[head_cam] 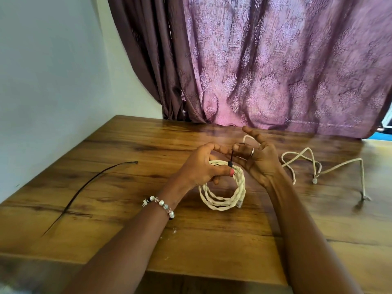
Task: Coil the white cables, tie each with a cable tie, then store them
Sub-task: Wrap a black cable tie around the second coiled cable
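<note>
A coiled white cable (222,194) hangs upright just above the wooden table (127,158), with a black cable tie (230,162) looped round its top. My left hand (199,166) grips the top of the coil, thumb pressed beside the tie's head. My right hand (256,158) pinches the tie's free end between thumb and a finger, the other fingers spread. A second white cable (314,166) lies loose and tangled on the table to the right, its plugs visible. A spare black cable tie (89,187) lies stretched out at the left.
A purple patterned curtain (275,71) hangs behind the table's far edge. A pale wall (42,81) runs along the table's left side. The table's near edge (212,276) lies under my forearms.
</note>
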Motion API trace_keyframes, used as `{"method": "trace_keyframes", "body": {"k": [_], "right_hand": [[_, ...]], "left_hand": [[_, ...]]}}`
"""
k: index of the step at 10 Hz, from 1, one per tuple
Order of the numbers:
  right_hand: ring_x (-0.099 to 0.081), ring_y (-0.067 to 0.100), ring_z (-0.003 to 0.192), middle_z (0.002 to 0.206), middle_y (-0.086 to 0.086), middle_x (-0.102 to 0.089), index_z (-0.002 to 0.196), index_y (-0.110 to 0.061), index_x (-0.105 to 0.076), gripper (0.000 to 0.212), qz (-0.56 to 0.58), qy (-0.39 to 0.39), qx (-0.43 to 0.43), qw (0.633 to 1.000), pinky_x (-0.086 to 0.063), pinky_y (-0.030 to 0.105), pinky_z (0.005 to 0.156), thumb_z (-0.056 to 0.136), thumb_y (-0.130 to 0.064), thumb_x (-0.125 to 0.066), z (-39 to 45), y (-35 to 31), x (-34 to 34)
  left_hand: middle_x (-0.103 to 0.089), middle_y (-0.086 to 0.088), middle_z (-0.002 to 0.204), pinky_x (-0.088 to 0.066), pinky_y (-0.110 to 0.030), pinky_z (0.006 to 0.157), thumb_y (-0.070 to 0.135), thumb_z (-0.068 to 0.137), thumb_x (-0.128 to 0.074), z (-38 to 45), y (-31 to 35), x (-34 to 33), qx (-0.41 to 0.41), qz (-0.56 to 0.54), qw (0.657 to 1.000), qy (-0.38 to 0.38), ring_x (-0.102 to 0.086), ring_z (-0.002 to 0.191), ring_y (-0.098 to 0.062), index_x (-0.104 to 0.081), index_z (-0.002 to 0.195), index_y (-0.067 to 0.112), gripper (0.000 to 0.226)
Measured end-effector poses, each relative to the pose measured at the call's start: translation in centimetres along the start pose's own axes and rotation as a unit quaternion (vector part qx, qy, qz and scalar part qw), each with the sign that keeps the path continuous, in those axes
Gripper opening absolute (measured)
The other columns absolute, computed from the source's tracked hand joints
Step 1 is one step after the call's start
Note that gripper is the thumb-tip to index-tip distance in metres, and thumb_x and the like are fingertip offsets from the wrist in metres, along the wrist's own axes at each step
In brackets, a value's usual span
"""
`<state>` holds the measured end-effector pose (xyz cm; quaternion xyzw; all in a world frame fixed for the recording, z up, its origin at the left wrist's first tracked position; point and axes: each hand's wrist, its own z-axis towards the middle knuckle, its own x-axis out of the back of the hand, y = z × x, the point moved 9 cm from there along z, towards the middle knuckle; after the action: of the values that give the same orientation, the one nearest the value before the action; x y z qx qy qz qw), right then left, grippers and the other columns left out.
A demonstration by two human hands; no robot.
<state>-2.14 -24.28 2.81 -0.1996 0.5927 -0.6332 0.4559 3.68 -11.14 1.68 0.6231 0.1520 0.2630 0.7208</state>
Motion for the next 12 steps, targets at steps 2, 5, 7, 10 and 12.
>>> {"method": "trace_keyframes", "body": {"k": [2,5,7,10,12], "right_hand": [[-0.069,0.027,0.059,0.065,0.013,-0.066,0.143,-0.022,-0.024,0.099,0.113,-0.003,-0.032,0.993,-0.059,0.046,0.064,0.061,0.017,-0.064,-1.0,-0.6,-0.9],[-0.067,0.021,0.058,0.063,0.003,-0.064,0.108,0.006,-0.063,0.033,-0.122,0.003,0.043,0.992,-0.058,0.032,0.062,0.080,0.021,-0.056,-1.3,-1.1,-2.4],[-0.065,0.021,0.058,0.062,0.003,-0.064,0.092,-0.003,-0.068,0.034,-0.160,0.014,0.116,0.980,-0.059,0.032,0.063,0.079,0.025,-0.053,-1.3,-2.4,-3.1],[-0.063,0.009,0.070,0.077,-0.005,-0.068,0.094,-0.007,-0.070,0.034,-0.225,-0.032,0.197,0.954,-0.054,0.029,0.066,0.074,0.020,-0.062,-2.3,-3.4,-5.0],[-0.065,0.006,0.069,0.078,0.002,-0.070,0.084,-0.005,-0.071,0.023,-0.280,-0.083,0.224,0.930,-0.051,0.019,0.062,0.074,0.016,-0.066,-3.1,-3.3,-6.3]], "left_hand": [[-0.070,-0.024,0.079,-0.043,-0.025,0.044,0.006,0.069,-0.083,-0.1,0.2,-0.1,0.001,0.045,0.999,0.004,-0.055,0.049,-0.023,-0.069,0.088,0.008,0.023],[-0.069,0.000,0.060,-0.038,-0.018,0.038,0.009,0.072,-0.081,-0.4,-0.4,-0.3,0.058,0.090,0.994,0.005,-0.058,0.043,-0.014,-0.070,0.087,-0.001,0.021],[-0.074,-0.011,0.078,-0.040,-0.020,0.040,0.011,0.080,-0.075,-0.1,-0.3,-0.9,0.068,0.124,0.990,-0.008,-0.056,0.044,-0.016,-0.068,0.083,0.001,0.013],[-0.071,-0.018,0.075,-0.038,-0.020,0.040,0.003,0.081,-0.071,0.5,-1.0,1.4,0.062,0.011,0.993,0.095,-0.047,0.037,-0.015,-0.070,0.095,0.003,0.014],[-0.069,-0.019,0.068,-0.030,-0.016,0.036,-0.009,0.079,-0.068,0.1,-2.1,1.9,0.112,-0.118,0.981,0.107,-0.046,0.038,-0.009,-0.067,0.101,-0.005,0.022]]}}
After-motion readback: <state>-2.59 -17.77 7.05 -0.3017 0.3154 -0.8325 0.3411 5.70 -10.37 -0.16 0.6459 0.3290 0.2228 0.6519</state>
